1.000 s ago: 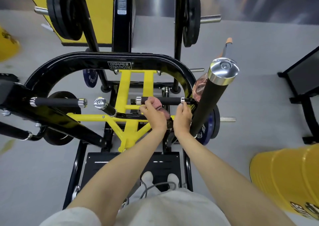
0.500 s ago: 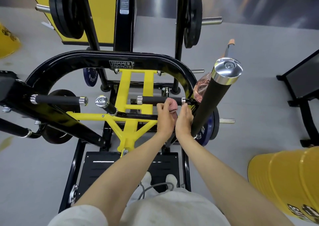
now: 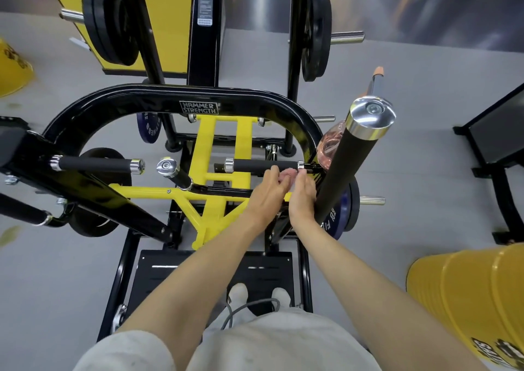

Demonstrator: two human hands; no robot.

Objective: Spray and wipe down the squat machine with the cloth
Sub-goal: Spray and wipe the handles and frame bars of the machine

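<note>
I stand on the footplate (image 3: 175, 268) of the black and yellow squat machine (image 3: 198, 104). A small pink cloth (image 3: 287, 175) sits at the right end of the short black padded handle (image 3: 255, 165), by its chrome collar. My left hand (image 3: 268, 190) grips the cloth from the left. From the right, my right hand (image 3: 302, 194) closes its fingertips on the same cloth, so the two hands nearly touch. A pink spray bottle (image 3: 329, 146) hangs on the frame just behind the long upright black bar (image 3: 348, 172), with neither hand on it.
The upright bar with its chrome cap (image 3: 371, 115) rises close to my right wrist. A second padded handle (image 3: 93, 164) and a chrome-capped stub (image 3: 173, 172) lie to the left. Weight plates (image 3: 110, 21) hang on pegs behind. A yellow drum (image 3: 476, 299) stands at the right.
My left hand has slid the cloth rightward along the padded handle, from its middle to the right end. It now meets my right hand, which stayed near the collar.
</note>
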